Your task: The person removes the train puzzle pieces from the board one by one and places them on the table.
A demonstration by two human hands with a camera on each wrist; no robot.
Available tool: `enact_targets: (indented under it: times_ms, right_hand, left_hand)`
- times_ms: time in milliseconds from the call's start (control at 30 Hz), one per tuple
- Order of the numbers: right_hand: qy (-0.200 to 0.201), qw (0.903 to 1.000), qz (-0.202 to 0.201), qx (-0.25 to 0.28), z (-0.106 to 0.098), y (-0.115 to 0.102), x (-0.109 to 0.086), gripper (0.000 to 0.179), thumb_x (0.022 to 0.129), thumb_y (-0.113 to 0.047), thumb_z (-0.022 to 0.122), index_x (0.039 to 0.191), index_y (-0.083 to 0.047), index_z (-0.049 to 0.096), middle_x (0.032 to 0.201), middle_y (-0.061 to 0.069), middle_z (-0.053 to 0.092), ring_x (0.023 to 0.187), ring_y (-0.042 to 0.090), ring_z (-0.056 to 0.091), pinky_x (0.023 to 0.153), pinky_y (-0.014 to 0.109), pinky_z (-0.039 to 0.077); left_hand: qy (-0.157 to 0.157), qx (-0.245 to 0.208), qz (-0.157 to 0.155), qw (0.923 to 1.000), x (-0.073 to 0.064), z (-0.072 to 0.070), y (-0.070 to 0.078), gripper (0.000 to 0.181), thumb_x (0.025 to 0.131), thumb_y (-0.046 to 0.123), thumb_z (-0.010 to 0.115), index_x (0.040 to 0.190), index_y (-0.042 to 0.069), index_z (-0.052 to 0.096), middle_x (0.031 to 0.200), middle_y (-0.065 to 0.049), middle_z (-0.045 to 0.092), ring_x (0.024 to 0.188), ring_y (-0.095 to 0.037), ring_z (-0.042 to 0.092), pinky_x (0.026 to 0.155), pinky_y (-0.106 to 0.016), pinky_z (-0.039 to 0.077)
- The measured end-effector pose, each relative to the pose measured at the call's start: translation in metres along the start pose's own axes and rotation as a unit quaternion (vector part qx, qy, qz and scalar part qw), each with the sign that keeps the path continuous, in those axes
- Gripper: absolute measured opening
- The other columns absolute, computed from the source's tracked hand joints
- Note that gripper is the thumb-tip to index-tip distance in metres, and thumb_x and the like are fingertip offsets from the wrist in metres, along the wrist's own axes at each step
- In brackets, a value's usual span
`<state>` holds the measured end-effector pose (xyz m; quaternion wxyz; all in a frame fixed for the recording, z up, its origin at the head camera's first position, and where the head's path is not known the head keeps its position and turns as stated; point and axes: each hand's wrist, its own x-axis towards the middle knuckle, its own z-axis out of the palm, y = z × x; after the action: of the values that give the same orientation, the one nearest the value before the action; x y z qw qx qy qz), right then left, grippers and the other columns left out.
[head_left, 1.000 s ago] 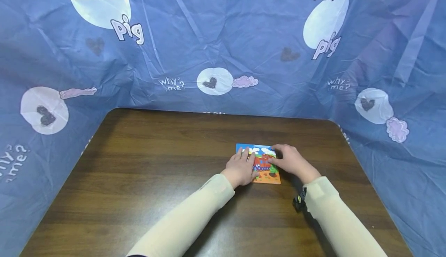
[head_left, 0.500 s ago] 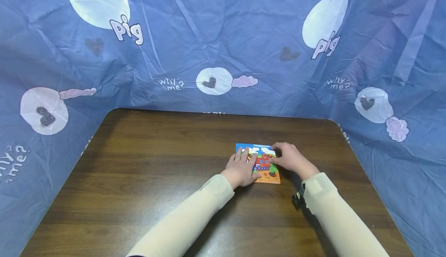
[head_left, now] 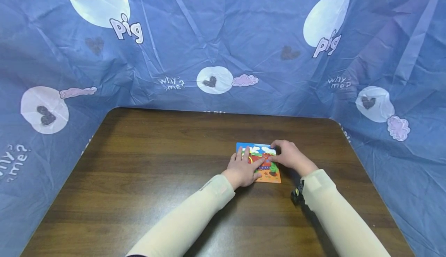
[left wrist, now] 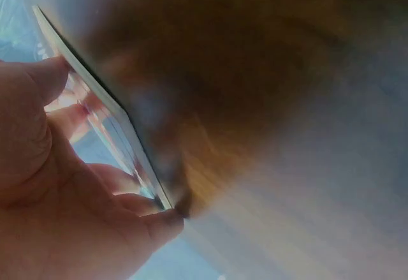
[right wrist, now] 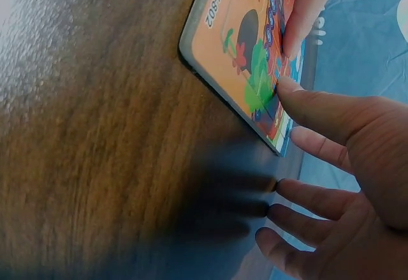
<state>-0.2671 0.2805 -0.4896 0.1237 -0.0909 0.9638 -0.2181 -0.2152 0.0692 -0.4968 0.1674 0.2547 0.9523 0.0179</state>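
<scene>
A small colourful picture board [head_left: 268, 176] with a red train, blue sky and orange ground lies on the table. My left hand [head_left: 240, 172] rests over its left part, fingers spread, with the index finger stretched across the train. In the left wrist view, a fingertip of the left hand [left wrist: 70, 171] meets the board's lower edge. My right hand [head_left: 292, 158] is at the board's right side. Its thumb touches the train picture in the right wrist view, close to the left index fingertip. The right index finger is at the board's edge, and the other fingers extend loosely beyond it.
The brown wooden table [head_left: 156, 164] reaches back to a blue printed cloth [head_left: 223, 36], which hangs behind it and on both sides. A dark strapped object [head_left: 297, 196] sits under the right wrist. The board bears the print "KW-802".
My left index finger has swung right across the train, towards the right thumb. The right hand has shifted only slightly, and the board stays in place.
</scene>
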Motion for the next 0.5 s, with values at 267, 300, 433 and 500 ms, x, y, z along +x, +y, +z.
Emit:
enact_targets:
  times_ms: [267,300,433,500]
  right_hand:
    - [0.005,1.0000,0.004,0.003,-0.0033,-0.0008,0.0016,0.041,0.090,-0.024,0.081,0.123,-0.003,0.068,0.131,0.023,0.062,0.127,0.043,0.052,0.105,0.059,0.039]
    - [0.006,1.0000,0.002,0.002,-0.0037,-0.0008,0.0014,0.039,0.091,-0.022,0.080,0.123,-0.003,0.069,0.131,0.023,0.062,0.127,0.044,0.051,0.105,0.059,0.038]
    - [0.014,0.9999,0.005,-0.003,-0.0042,0.0008,0.0021,0.030,0.094,-0.018,0.075,0.121,-0.004,0.071,0.132,0.023,0.062,0.129,0.044,0.050,0.106,0.059,0.037]
    - [0.017,0.9998,0.009,-0.005,-0.0042,0.0013,0.0025,0.028,0.096,-0.016,0.073,0.121,-0.004,0.072,0.133,0.023,0.062,0.130,0.044,0.049,0.106,0.060,0.037]
  left_hand:
    - [-0.004,0.012,0.009,0.9999,0.0001,-0.0010,0.0002,0.057,0.105,0.060,0.035,0.160,0.053,0.017,0.168,-0.018,0.008,0.150,-0.047,0.005,0.118,-0.053,0.018]
    - [-0.004,0.014,0.011,0.9998,0.0000,-0.0007,0.0000,0.057,0.106,0.060,0.035,0.160,0.052,0.018,0.168,-0.018,0.008,0.150,-0.047,0.004,0.118,-0.054,0.018]
    - [0.000,0.015,0.017,0.9997,0.0005,0.0014,-0.0012,0.056,0.106,0.060,0.035,0.159,0.052,0.020,0.168,-0.018,0.009,0.150,-0.047,0.005,0.118,-0.053,0.018]
    - [0.002,0.016,0.019,0.9997,0.0009,0.0022,-0.0015,0.056,0.105,0.059,0.036,0.159,0.052,0.021,0.168,-0.017,0.009,0.150,-0.046,0.006,0.118,-0.052,0.018]
